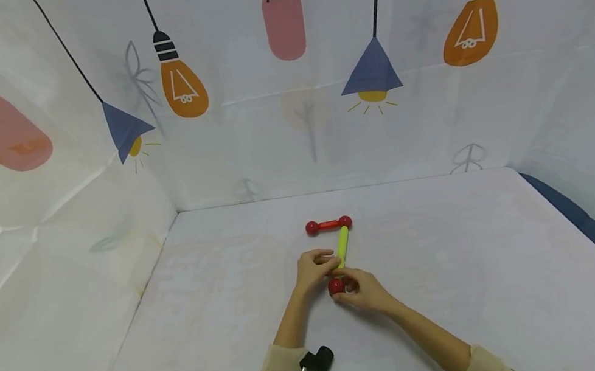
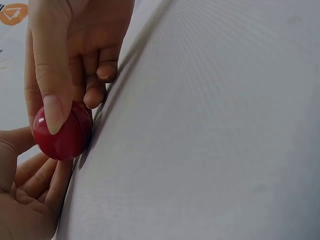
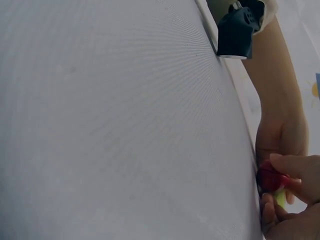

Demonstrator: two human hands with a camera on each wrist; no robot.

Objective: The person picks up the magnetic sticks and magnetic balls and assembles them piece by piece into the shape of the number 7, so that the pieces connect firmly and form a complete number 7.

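Note:
A yellow-green rod [image 1: 343, 242] runs toward me from a small red figure on the white table. At its near end is a red ball [image 1: 336, 286]. My right hand [image 1: 364, 290] grips this ball, its thumb lying across the ball in the left wrist view. My left hand [image 1: 314, 270] pinches the rod just beyond the ball, and the fingertips hide part of the rod. Farther off, a red rod [image 1: 328, 225] joins a left red ball [image 1: 311, 228] to another red ball [image 1: 345, 221], which meets the far end of the yellow-green rod.
The white tabletop [image 1: 450, 266] spreads around the hands. A white sheet [image 1: 248, 142] printed with lamps and bulbs hangs behind and along the sides. A black device [image 1: 318, 360] sits at the left cuff. Something dark blue [image 1: 588, 226] shows beyond the right edge.

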